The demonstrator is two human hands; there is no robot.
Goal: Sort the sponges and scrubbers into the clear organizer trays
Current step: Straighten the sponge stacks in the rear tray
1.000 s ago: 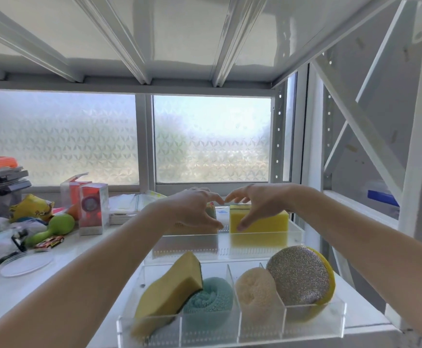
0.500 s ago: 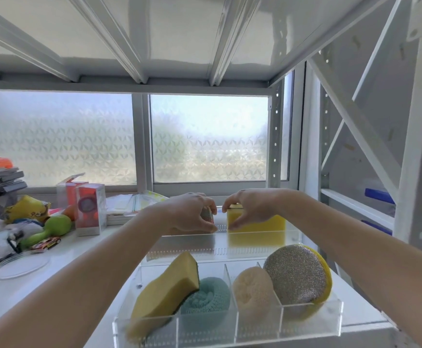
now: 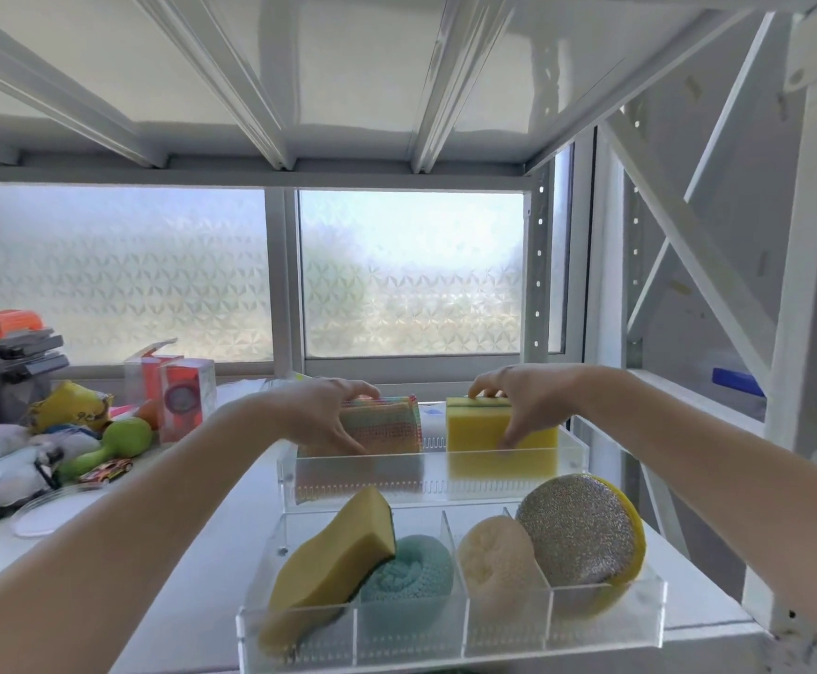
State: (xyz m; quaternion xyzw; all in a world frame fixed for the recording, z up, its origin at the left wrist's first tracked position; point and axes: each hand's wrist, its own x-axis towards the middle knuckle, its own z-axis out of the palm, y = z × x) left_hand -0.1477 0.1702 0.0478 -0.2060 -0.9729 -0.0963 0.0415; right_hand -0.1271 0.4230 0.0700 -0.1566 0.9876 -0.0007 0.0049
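Both hands have drawn apart since the earlier frames, when they met close together over the middle of the far tray; a striped mesh scrubber that was almost hidden behind the left hand now shows plainly. The left hand (image 3: 321, 415) has its grip closed on that striped scrubber (image 3: 387, 425), thumb in front and fingers over the top edge, holding it upright on the left side of the far tray (image 3: 445, 471). The right hand (image 3: 525, 406) is grasping a yellow sponge (image 3: 479, 428) the same way and stands it on edge on the right side of the same tray. Between the two pieces is a gap with a slotted divider rail.

The near tray (image 3: 450, 629) looks filled already: a wavy yellow sponge (image 3: 333, 557) leans against a teal scrubber (image 3: 406, 574) in its left part, and a pale round sponge (image 3: 494, 557) and a silver scrubber (image 3: 579, 532) sit in its right compartments.

The step in hand seems to be seating the last two pieces in the far tray, so the sorting looks close to done. Next, each piece needs to be settled so it stands or leans on its own against a wall, then both grips released gently so nothing tips into the gap. Clutter on the surface (image 3: 163, 557) to the left appears to be other goods, though small items there are hard to make out.
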